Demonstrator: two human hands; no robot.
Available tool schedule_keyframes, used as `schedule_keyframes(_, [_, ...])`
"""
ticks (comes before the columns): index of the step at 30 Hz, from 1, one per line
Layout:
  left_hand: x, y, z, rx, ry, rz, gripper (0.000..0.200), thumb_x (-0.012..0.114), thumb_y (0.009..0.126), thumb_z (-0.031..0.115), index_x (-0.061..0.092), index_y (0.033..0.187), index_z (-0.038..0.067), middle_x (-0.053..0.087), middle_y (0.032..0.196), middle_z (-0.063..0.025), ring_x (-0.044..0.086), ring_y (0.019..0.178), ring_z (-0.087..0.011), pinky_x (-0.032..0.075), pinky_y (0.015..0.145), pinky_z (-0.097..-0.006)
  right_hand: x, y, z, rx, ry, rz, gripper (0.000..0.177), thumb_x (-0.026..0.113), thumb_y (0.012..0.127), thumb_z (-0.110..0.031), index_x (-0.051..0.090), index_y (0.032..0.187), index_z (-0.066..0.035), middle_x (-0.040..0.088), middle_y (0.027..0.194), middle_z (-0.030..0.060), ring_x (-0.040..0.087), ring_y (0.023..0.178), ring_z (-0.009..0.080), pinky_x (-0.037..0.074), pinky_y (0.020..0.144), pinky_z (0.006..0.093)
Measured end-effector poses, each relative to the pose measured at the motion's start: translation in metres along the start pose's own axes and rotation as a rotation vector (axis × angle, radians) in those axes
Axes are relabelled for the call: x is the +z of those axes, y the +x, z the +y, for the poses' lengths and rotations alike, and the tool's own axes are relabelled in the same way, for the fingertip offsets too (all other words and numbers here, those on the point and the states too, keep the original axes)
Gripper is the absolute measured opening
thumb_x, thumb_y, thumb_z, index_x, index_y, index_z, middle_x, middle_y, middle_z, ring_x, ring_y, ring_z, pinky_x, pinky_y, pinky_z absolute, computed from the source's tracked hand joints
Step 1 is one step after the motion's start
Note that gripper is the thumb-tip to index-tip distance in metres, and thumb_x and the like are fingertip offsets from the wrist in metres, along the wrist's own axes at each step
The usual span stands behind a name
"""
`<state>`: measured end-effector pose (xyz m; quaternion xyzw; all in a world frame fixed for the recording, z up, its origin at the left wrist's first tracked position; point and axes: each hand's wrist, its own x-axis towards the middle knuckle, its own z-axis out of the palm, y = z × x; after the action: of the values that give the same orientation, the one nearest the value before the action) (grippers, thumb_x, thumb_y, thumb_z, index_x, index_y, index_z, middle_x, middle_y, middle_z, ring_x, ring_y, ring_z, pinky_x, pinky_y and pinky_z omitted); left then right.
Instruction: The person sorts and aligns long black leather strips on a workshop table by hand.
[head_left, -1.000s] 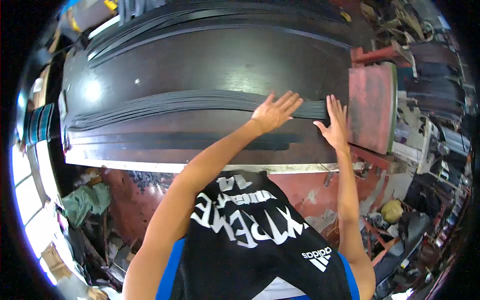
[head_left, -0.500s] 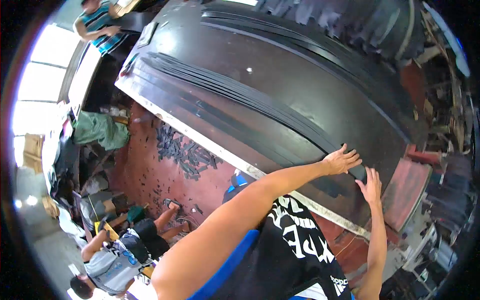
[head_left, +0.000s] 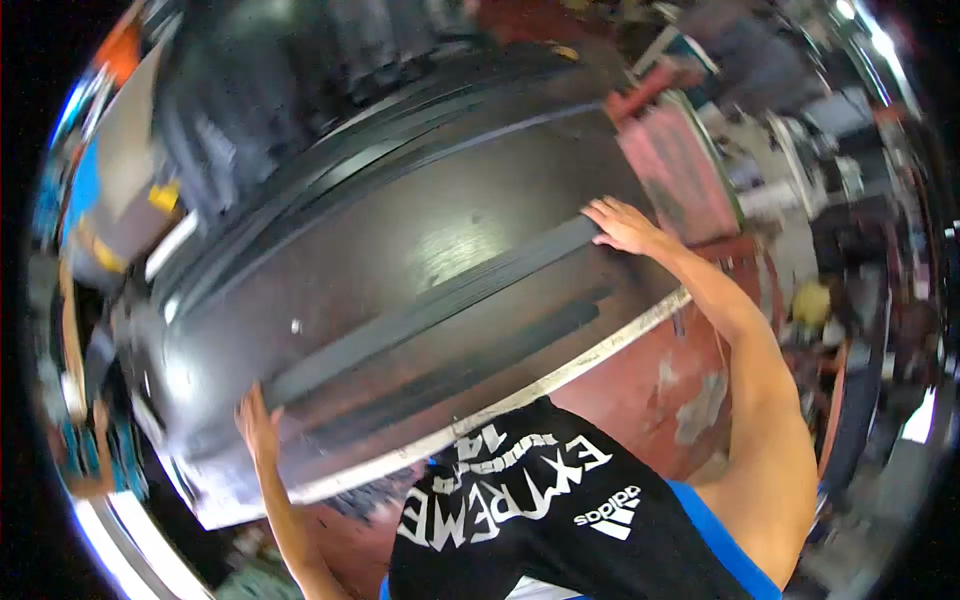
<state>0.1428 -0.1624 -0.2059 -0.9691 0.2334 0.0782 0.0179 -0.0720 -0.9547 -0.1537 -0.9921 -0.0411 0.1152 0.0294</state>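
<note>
The left hand (head_left: 260,430) had just moved to the left end of the long dark strips (head_left: 430,307) on the worktop (head_left: 540,185), with the right hand (head_left: 626,228) at the right end, so both ends had a hand, but whether the fingers (head_left: 603,208) gripped, I couldn't tell.

Dim, fisheye-warped view, with glare on the dark, glossy tabletop (head_left: 370,265).
Pale highlights shine at its middle and left end; bright white window panes (head_left: 158,548) burn out beyond its near left corner. Draped black sheets (head_left: 300,80) behind it look smeared, the long dark-grey strip bundle (head_left: 430,311) across it soft. Its chipped white front edge (head_left: 590,357) bows; black vignetting surrounds all.
</note>
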Motion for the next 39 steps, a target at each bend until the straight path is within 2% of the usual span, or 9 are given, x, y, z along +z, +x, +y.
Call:
schedule_keyframes(4, [0.021, -0.018, -0.119, 0.015, 0.146, -0.005, 0.079, 0.054, 0.089, 0.056, 0.037, 0.147, 0.006, 0.049, 0.141, -0.0129, 0.04, 0.136, -0.0312, 0.017, 0.117, -0.0567, -0.005, 0.023, -0.002, 0.036, -0.098, 0.015, 0.059, 0.076, 0.077, -0.022, 0.052, 0.127, -0.001, 0.054, 0.118, 0.0135, 0.053, 0.115, 0.0328, 0.042, 0.102, 0.0404])
schedule_keyframes(16, [-0.001, 0.087, -0.088, 0.109, 0.077, 0.005, 0.081, 0.044, 0.09, 0.067, 0.042, 0.141, 0.005, 0.05, 0.136, -0.0164, 0.044, 0.13, -0.0352, 0.023, 0.113, -0.0591, 0.008, 0.053, 0.057, 0.238, -0.025, 0.129, 0.061, 0.075, 0.075, -0.014, 0.051, 0.13, -0.003, 0.052, 0.127, 0.0133, 0.051, 0.122, 0.0328, 0.042, 0.105, 0.0443])
schedule_keyframes(18, [-0.007, 0.086, -0.092, 0.116, 0.055, 0.024, 0.082, 0.044, 0.09, 0.067, 0.042, 0.141, 0.004, 0.05, 0.136, -0.0175, 0.044, 0.13, -0.0361, 0.024, 0.112, -0.0586, 0.007, 0.048, 0.07, 0.368, 0.075, 0.085, 0.061, 0.074, 0.076, -0.009, 0.049, 0.132, -0.004, 0.052, 0.128, 0.0129, 0.05, 0.122, 0.0342, 0.045, 0.101, 0.0462])
schedule_keyframes(21, [-0.004, 0.077, -0.113, 0.106, 0.045, 0.089, 0.083, 0.045, 0.089, 0.068, 0.042, 0.141, 0.004, 0.05, 0.136, -0.0199, 0.044, 0.129, -0.0378, 0.027, 0.11, -0.0575, 0.005, 0.045, 0.072, 0.292, 0.047, 0.108, 0.062, 0.074, 0.077, -0.011, 0.049, 0.133, -0.006, 0.052, 0.128, 0.0124, 0.05, 0.123, 0.0339, 0.046, 0.1, 0.0466])
schedule_keyframes(27, [-0.018, 0.063, -0.154, 0.015, 0.071, -0.074, 0.085, 0.047, 0.085, 0.07, 0.045, 0.137, 0.003, 0.051, 0.135, -0.0186, 0.044, 0.129, -0.0377, 0.026, 0.109, -0.0588, 0.001, 0.044, 0.072, 0.363, 0.113, 0.05, 0.066, 0.076, 0.077, -0.014, 0.048, 0.136, -0.007, 0.051, 0.135, 0.0129, 0.048, 0.128, 0.0334, 0.041, 0.106, 0.0446])
schedule_keyframes(29, [-0.01, 0.062, -0.174, -0.054, 0.098, -0.127, 0.087, 0.052, 0.084, 0.069, 0.044, 0.139, 0.002, 0.05, 0.139, -0.0189, 0.042, 0.133, -0.0379, 0.024, 0.111, -0.0602, -0.001, 0.041, 0.071, 0.326, 0.114, 0.1, 0.066, 0.075, 0.077, -0.014, 0.048, 0.137, -0.008, 0.051, 0.137, 0.0137, 0.046, 0.131, 0.0337, 0.04, 0.108, 0.0442])
schedule_keyframes(33, [-0.006, 0.062, -0.179, -0.265, 0.107, -0.255, 0.074, 0.065, 0.089, 0.045, 0.039, 0.148, 0.008, 0.039, 0.152, -0.02, 0.033, 0.142, -0.037, 0.019, 0.117, -0.0559, -0.006, 0.041, 0.065, 0.303, 0.161, 0.095, 0.065, 0.072, 0.08, -0.011, 0.047, 0.14, -0.007, 0.05, 0.141, 0.0166, 0.044, 0.133, 0.0367, 0.035, 0.112, 0.0455])
schedule_keyframes(36, [-0.001, 0.057, -0.168, -0.246, 0.097, -0.147, 0.072, 0.062, 0.091, 0.042, 0.036, 0.15, 0.01, 0.041, 0.15, -0.0171, 0.031, 0.144, -0.0338, 0.018, 0.117, -0.0565, 0.0, 0.043, 0.067, 0.282, 0.244, 0.128, 0.064, 0.067, 0.084, -0.01, 0.043, 0.144, -0.007, 0.045, 0.145, 0.0197, 0.041, 0.135, 0.0379, 0.034, 0.112, 0.0444])
schedule_keyframes(39, [-0.015, 0.052, -0.104, -0.231, 0.057, 0.038, 0.076, 0.069, 0.087, 0.034, 0.034, 0.151, 0.015, 0.029, 0.157, -0.0134, 0.024, 0.147, -0.0336, 0.017, 0.114, -0.0645, 0.01, 0.04, 0.074, 0.317, 0.187, 0.075, 0.068, 0.065, 0.084, -0.006, 0.038, 0.147, -0.008, 0.041, 0.148, 0.0196, 0.035, 0.139, 0.0399, 0.028, 0.116, 0.0456])
